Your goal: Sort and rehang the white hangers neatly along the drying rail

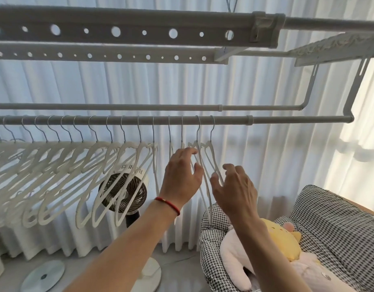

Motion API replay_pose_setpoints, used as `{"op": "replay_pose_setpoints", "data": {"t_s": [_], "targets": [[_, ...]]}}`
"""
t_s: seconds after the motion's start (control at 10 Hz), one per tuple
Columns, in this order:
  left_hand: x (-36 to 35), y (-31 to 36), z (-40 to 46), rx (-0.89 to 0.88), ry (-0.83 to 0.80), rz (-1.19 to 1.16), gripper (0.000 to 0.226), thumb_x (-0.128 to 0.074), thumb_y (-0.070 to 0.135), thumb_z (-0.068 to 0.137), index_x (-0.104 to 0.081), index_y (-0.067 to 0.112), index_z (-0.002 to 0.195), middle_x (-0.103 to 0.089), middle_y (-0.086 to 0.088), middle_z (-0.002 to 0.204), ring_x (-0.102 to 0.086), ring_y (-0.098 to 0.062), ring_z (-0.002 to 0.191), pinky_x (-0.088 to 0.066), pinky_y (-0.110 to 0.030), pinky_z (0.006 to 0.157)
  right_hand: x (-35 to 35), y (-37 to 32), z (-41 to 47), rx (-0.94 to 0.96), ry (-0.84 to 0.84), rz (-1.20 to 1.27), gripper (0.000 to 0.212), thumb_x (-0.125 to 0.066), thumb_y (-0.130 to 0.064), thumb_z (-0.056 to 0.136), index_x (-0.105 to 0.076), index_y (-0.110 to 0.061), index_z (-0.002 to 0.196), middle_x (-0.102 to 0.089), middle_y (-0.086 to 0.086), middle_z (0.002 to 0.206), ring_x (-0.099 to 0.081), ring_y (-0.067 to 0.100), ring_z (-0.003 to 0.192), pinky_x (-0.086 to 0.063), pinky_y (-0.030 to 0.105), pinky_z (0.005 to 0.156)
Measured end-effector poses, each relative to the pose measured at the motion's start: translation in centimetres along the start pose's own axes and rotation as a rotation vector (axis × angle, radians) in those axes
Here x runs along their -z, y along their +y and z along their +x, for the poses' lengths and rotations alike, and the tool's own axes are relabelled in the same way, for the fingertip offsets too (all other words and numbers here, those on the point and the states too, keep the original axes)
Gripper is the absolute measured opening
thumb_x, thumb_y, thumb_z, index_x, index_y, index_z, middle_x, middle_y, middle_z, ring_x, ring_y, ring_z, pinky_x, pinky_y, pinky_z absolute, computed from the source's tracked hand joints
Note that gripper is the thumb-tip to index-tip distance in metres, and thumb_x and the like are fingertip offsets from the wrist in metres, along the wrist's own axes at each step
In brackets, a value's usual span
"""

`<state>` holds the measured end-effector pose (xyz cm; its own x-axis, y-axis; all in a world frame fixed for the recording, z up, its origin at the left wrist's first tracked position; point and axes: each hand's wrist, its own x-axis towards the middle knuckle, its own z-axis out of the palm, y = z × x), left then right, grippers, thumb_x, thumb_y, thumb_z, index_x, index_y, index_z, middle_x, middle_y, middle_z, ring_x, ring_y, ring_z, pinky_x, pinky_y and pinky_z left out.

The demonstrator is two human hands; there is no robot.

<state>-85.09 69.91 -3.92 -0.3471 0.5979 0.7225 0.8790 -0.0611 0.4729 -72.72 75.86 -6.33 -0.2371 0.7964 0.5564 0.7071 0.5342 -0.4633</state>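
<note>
White curtains [266,85] are seen across the whole back. A big drying rack [127,28] w/ round holes is hung up top. Under it, 2 thin bars are seen; the front one is the rail [287,119], & the white hangers [55,165] are hung on it by their metal hooks. Most hangers are packed in a long row on the left & are tipped sideways. A few more are hung straighter near the middle. The last 2 on the right are the near hanger [195,148] & the end hanger [209,150].

A checked cushion [329,228] is seen at the bottom right, w/ a yellow & pink soft toy [281,237] lying on it. A fan [127,189] on a stand is seen behind the hangers, by the curtains. A round disc [44,275] is lying on the floor at the bottom left.

The left hand [182,175] is held up at the near hanger. Its fingers are curled a bit & spread; the thumb & fingertips are right at the hanger's arm, but a real pinch can't be told. A red string [168,205] is worn on that wrist. The right hand [234,186] is held just beside the end hanger, fingers loose & spread, thumb touching or almost touching its arm.
</note>
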Motion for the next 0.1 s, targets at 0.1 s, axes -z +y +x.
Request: {"op": "replay_pose_setpoints", "data": {"t_s": [0.1], "targets": [[0.71, -0.13, -0.24, -0.013, 0.065, -0.011, 0.031, -0.059, 0.013, 0.088, -0.065, 0.011, 0.118, -0.066, -0.004, 0.116, -0.062, -0.018, 0.108, -0.053, -0.036, 0.095, 0.55, 0.27, 0.21, 0.079, 0.117, 0.060, 0.040, -0.058, -0.038, 0.094, -0.063, -0.014, 0.126, -0.064, 0.008, 0.120, -0.058, 0.030, 0.110, -0.047, 0.041, 0.087]]}}
